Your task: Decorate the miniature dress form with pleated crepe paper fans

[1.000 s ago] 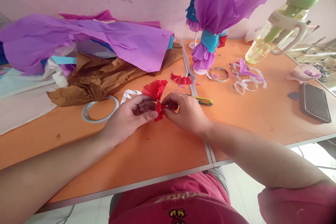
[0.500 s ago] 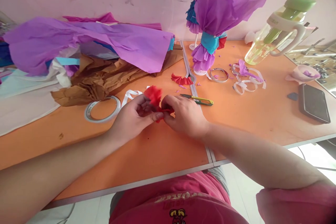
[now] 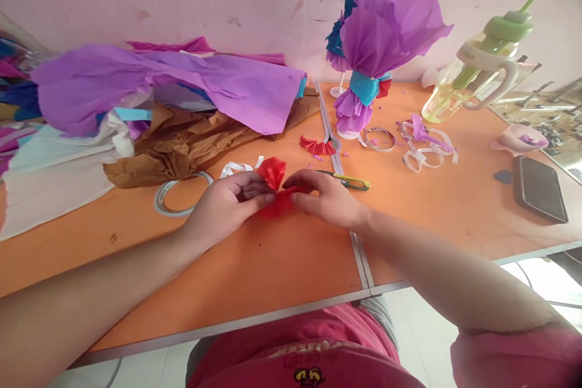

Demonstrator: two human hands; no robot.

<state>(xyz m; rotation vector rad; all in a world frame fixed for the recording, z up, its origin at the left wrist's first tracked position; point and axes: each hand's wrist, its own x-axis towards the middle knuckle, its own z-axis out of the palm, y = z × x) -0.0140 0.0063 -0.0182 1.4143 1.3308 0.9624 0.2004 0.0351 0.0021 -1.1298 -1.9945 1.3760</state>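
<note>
Between my hands is a piece of red crepe paper (image 3: pixel 273 173), fanned out at the top and gathered at a narrow waist, with more red paper spread below. My left hand (image 3: pixel 231 199) pinches it from the left between thumb and fingers. From the right, my right hand (image 3: pixel 330 197) holds the lower red part by thumb and fingertips. Thread snips (image 3: pixel 357 182) with a yellow edge lie just behind my right hand. A pleated red paper strip (image 3: pixel 317 145) rests farther back. A curl of white ribbon (image 3: pixel 239 167) lies behind my left hand.
A tape ring (image 3: pixel 164 200) and crumpled brown paper (image 3: pixel 182 145) lie left, under purple paper sheets (image 3: pixel 218 82). At the back stands a purple paper figure (image 3: pixel 377 30). To the right are a bottle (image 3: pixel 468 73), ribbon loops (image 3: pixel 425 157), a phone (image 3: pixel 541 188) and a pink dish (image 3: pixel 522 133).
The red paper has gone from bunched and blurred to spread out at top and bottom. My right hand's fingers have loosened and drawn slightly right. The view has tilted up a little.
</note>
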